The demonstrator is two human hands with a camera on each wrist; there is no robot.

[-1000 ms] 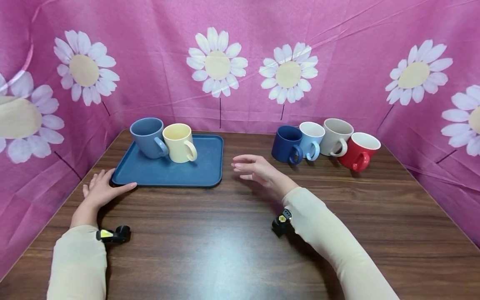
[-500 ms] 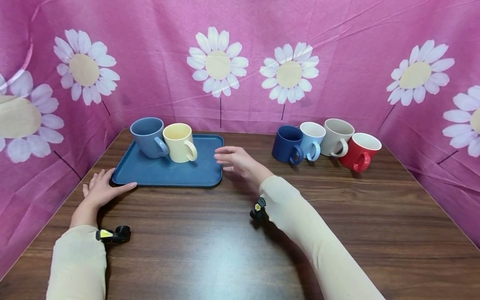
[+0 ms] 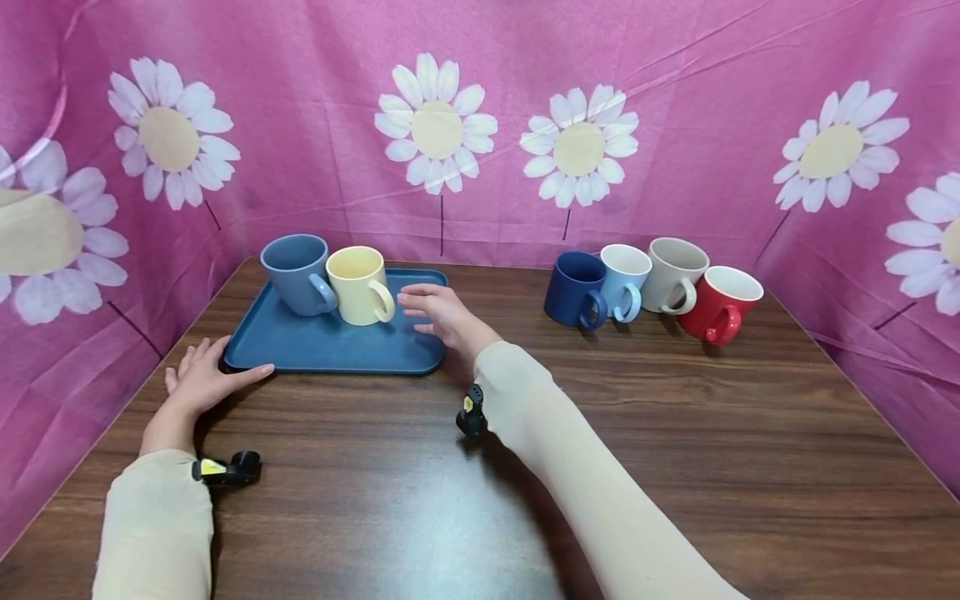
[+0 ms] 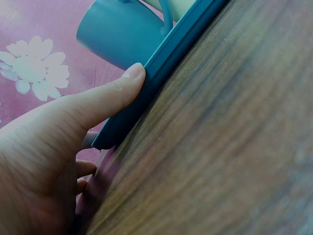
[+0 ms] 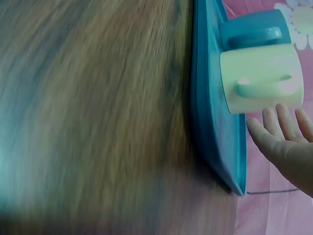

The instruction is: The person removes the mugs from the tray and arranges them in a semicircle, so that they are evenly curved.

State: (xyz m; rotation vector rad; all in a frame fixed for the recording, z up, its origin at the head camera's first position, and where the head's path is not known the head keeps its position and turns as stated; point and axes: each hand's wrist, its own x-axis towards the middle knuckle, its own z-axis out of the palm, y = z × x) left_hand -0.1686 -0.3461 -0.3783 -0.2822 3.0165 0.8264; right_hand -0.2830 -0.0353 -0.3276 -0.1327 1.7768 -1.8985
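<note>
My left hand [image 3: 202,379] is at the near left corner of a blue tray [image 3: 408,354], its straight thumb [image 4: 115,93] against the front edge and its other fingers spread along the left side. On the tray stand a grey-blue mug [image 3: 292,279] and, just right of it, a pale yellow mug [image 3: 354,292], both with handles toward the front right. My right hand [image 3: 442,317] hovers over the tray's right part, fingers extended and apart, holding nothing. Its fingertips are just short of the yellow mug's handle in the head view; the right wrist view shows them beside that mug [image 5: 259,73].
At the back right of the wooden table [image 3: 675,467] stand a navy mug [image 3: 564,292], a light blue mug [image 3: 622,271], a grey mug [image 3: 667,275] and a red mug [image 3: 705,304], close together. A pink cloth [image 3: 495,192] with white daisies hangs behind the table.
My right hand has moved left from the bare wood beside the tray to over the tray, close to the yellow mug. The left hand and all mugs have stayed in place.
</note>
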